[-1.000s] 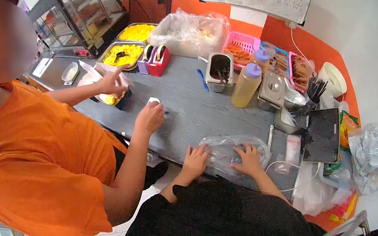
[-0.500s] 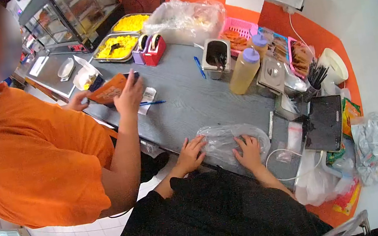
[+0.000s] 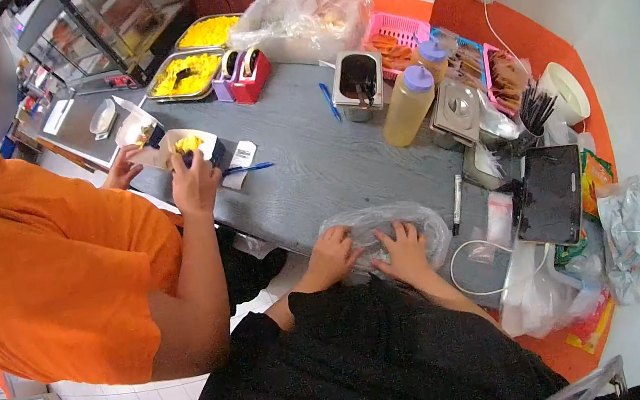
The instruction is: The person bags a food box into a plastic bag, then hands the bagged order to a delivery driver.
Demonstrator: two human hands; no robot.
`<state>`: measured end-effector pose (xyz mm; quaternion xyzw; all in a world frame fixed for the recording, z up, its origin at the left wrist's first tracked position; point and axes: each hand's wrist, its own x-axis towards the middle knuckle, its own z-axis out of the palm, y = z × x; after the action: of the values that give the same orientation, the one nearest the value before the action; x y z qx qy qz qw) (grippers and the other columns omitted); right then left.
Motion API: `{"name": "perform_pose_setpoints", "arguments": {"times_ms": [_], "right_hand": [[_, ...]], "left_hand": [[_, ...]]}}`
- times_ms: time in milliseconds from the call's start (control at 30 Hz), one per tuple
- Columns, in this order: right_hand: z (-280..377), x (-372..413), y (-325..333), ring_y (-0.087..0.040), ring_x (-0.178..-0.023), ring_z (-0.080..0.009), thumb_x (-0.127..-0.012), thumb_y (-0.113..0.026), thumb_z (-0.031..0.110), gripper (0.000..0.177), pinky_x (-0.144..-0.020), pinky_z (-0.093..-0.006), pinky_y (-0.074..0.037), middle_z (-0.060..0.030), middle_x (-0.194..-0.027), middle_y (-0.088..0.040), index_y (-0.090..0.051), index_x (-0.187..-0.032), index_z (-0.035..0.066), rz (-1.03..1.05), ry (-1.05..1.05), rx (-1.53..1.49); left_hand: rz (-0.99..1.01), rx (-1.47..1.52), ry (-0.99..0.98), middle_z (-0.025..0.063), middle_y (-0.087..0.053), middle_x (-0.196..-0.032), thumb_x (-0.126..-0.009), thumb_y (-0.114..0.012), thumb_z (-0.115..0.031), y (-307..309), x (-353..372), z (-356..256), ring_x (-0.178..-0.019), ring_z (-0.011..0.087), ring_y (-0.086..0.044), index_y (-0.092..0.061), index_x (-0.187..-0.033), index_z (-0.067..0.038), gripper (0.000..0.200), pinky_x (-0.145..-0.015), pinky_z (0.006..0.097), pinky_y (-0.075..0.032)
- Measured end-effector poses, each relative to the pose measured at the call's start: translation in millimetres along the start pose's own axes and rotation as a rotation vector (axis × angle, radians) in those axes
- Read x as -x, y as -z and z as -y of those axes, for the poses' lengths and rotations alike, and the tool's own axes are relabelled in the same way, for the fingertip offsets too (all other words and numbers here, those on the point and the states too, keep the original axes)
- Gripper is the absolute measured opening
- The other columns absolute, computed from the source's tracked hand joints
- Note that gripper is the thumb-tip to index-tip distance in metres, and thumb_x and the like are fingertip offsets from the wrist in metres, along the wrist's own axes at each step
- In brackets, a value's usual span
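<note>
A clear plastic bag lies at the near edge of the grey counter. My left hand rests on its left part, fingers stretched out. Further right, my right hand lies on the same bag with its fingers spread. Neither hand is closed round the plastic. A black marker lies just right of the bag, near a white cable.
At left, a person in an orange shirt handles an open food box. Trays of yellow food and tape dispensers stand behind. Sauce bottles, a metal container and a tablet are at right.
My right hand has moved left across the bag, closer to my left hand. The other person's box, shut with its orange lid showing before, is now open with yellow food visible.
</note>
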<state>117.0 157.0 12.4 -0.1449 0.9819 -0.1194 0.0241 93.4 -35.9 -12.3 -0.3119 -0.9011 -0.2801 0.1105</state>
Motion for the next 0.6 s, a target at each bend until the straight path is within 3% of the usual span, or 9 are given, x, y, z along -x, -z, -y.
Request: {"name": "perform_pose_setpoints", "arguments": {"times_ms": [267,333,367,400,433,467,533,600], "right_hand": [[9,-10,0,-0.028,-0.115,-0.0389,-0.069,-0.059,0.049,0.063,-0.081,-0.056,-0.032,-0.0184,-0.127,-0.032,-0.043,-0.123,0.023,0.102,-0.118,0.061],[-2,-7,6,-0.039,-0.111,-0.0349,-0.074,-0.058,0.041,0.05,-0.081,-0.0497,-0.038,-0.0177,-0.123,-0.041,-0.05,-0.117,0.017,0.11,0.029,-0.017],[-10,-6,14,-0.039,-0.111,-0.0349,-0.074,-0.058,0.041,0.05,-0.081,-0.0497,-0.038,-0.0177,-0.123,-0.041,-0.05,-0.117,0.017,0.105,0.005,-0.008],[-19,-7,32,-0.047,-0.102,-0.0296,-0.076,-0.059,0.034,0.04,-0.079,-0.0429,-0.041,-0.0163,-0.113,-0.048,-0.054,-0.109,0.013,0.089,-0.035,-0.426],[-30,-9,50,-0.054,-0.093,-0.0243,-0.078,-0.059,0.027,0.03,-0.076,-0.0361,-0.045,-0.0149,-0.104,-0.056,-0.059,-0.101,0.009,0.055,-0.074,-0.843],[-40,-9,69,-0.054,-0.093,-0.0243,-0.078,-0.059,0.027,0.03,-0.076,-0.0361,-0.045,-0.0149,-0.104,-0.056,-0.059,-0.101,0.009,0.029,-0.106,-0.83],[-66,-10,104,-0.06,-0.072,-0.0163,-0.077,-0.061,0.015,0.016,-0.066,-0.0264,-0.047,-0.0108,-0.081,-0.063,-0.063,-0.087,0.003,-0.307,-0.232,-0.747],[-106,-19,128,-0.059,-0.069,-0.0144,-0.076,-0.061,0.013,0.014,-0.062,-0.0279,-0.046,-0.0105,-0.077,-0.063,-0.063,-0.083,0.001,-0.499,-0.358,-0.76]], "left_hand": [[0.037,-0.145,0.1,0.0155,-0.046,-0.114,-0.065,-0.066,-0.026,1,-4,-2,-0.107,0.0304,-0.044,-0.049,-0.099,-0.004,0.044,-0.093,0.0397,-0.034],[0.045,-0.08,0.066,0.0149,-0.047,-0.114,-0.065,-0.067,-0.021,6,-3,2,-0.106,0.0311,-0.045,-0.05,-0.098,-0.004,0.041,-0.09,0.0404,-0.036],[0.046,-0.064,0.045,0.0149,-0.047,-0.114,-0.065,-0.067,-0.021,10,-3,2,-0.106,0.0311,-0.045,-0.05,-0.098,-0.004,0.041,-0.09,0.0404,-0.036],[-0.008,0.032,0.044,0.0147,-0.049,-0.112,-0.065,-0.068,-0.018,19,-4,-1,-0.104,0.0315,-0.047,-0.051,-0.095,-0.004,0.038,-0.088,0.0408,-0.038],[-0.058,0.131,0.039,0.0145,-0.051,-0.109,-0.064,-0.069,-0.014,27,-7,-3,-0.102,0.0319,-0.048,-0.052,-0.093,-0.004,0.035,-0.086,0.0412,-0.039],[-0.065,0.156,0.053,0.0145,-0.052,-0.106,-0.064,-0.068,-0.011,34,-8,-4,-0.099,0.0321,-0.049,-0.053,-0.091,-0.004,0.032,-0.083,0.041,-0.04],[-0.072,0.166,0.1,0.0147,-0.054,-0.102,-0.065,-0.067,-0.007,45,-6,-8,-0.095,0.0323,-0.051,-0.054,-0.087,-0.003,0.026,-0.079,0.0404,-0.042],[-0.072,0.135,0.162,0.0144,-0.054,-0.101,-0.066,-0.065,-0.006,53,-3,-11,-0.094,0.0322,-0.05,-0.053,-0.087,-0.003,0.024,-0.079,0.0394,-0.041]]}}
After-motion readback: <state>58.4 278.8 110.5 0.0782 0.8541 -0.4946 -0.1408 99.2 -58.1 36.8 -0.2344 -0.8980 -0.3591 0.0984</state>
